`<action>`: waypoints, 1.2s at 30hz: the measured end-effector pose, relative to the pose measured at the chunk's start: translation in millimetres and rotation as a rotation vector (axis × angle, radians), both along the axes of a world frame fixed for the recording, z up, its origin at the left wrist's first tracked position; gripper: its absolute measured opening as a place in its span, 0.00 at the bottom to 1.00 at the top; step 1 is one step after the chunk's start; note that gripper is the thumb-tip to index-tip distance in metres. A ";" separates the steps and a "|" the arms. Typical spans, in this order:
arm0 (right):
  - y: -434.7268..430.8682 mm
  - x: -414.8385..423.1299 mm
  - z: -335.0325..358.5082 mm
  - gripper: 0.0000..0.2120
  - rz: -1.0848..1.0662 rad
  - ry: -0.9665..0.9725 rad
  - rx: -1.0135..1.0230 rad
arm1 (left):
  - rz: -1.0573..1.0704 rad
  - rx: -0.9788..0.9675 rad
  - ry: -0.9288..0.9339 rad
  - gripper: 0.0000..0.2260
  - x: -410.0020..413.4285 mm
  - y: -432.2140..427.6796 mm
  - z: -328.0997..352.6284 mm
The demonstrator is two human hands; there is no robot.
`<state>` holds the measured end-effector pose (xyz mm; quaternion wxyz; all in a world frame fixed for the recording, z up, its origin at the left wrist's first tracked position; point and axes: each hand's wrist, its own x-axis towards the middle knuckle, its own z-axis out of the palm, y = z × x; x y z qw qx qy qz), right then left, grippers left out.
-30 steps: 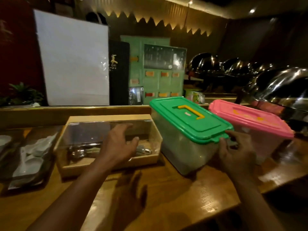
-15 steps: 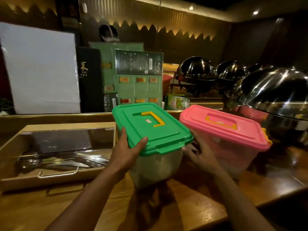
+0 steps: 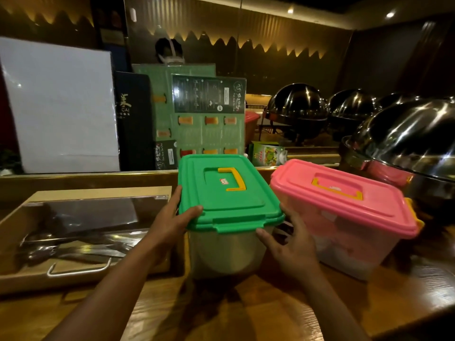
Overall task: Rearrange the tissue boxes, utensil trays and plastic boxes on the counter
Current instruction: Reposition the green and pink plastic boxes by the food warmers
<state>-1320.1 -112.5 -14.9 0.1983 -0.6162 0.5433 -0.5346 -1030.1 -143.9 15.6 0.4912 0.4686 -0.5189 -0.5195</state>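
Observation:
A clear plastic box with a green lid [image 3: 226, 193] and yellow handle stands on the wooden counter [image 3: 246, 311], in the middle. My left hand [image 3: 170, 225] grips its left side under the lid rim, thumb on the front corner. My right hand [image 3: 288, 244] presses its right side, in the gap to a pink-lidded plastic box [image 3: 344, 205] that stands just to the right. A wooden utensil tray [image 3: 73, 274] with a clear cover and metal cutlery sits to the left, touching or nearly touching the green-lidded box.
Shiny metal chafing-dish domes [image 3: 413, 139] crowd the right and back. Behind the counter ledge stand a white board [image 3: 59, 107], a black menu, green menu cards [image 3: 209, 124] and a small green tissue box [image 3: 267, 153]. The counter's front edge runs near me at the right.
My left hand left the utensil tray and closed on the green-lidded box's left side. The box has turned so its short end faces me, and the view has shifted right.

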 end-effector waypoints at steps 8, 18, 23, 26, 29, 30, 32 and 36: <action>25.1 -72.8 38.9 0.21 -0.061 0.287 -0.099 | 0.412 -0.253 -0.536 0.29 -32.8 11.3 38.6; 11.7 -235.0 87.1 0.12 -0.327 0.351 -0.118 | 0.069 -0.657 -0.608 0.25 -219.7 27.8 57.8; -22.0 -308.2 77.1 0.11 -0.251 0.400 0.034 | 0.031 -0.545 -0.698 0.28 -322.9 20.6 34.2; -40.9 -340.6 75.4 0.11 -0.146 0.390 0.105 | 0.168 -0.503 -0.834 0.31 -379.1 23.8 25.7; -64.2 -364.7 76.0 0.12 -0.034 0.427 0.070 | 0.259 -0.370 -0.863 0.38 -424.7 29.7 23.2; -73.2 -370.8 75.7 0.12 0.007 0.453 0.060 | 0.253 -0.308 -0.843 0.42 -438.8 32.8 22.8; -92.3 -379.6 71.3 0.12 0.092 0.508 0.035 | 0.249 -0.229 -0.864 0.47 -463.0 37.9 21.7; -113.0 -390.5 58.6 0.14 0.187 0.492 -0.032 | 0.289 -0.182 -0.974 0.50 -486.6 31.4 17.5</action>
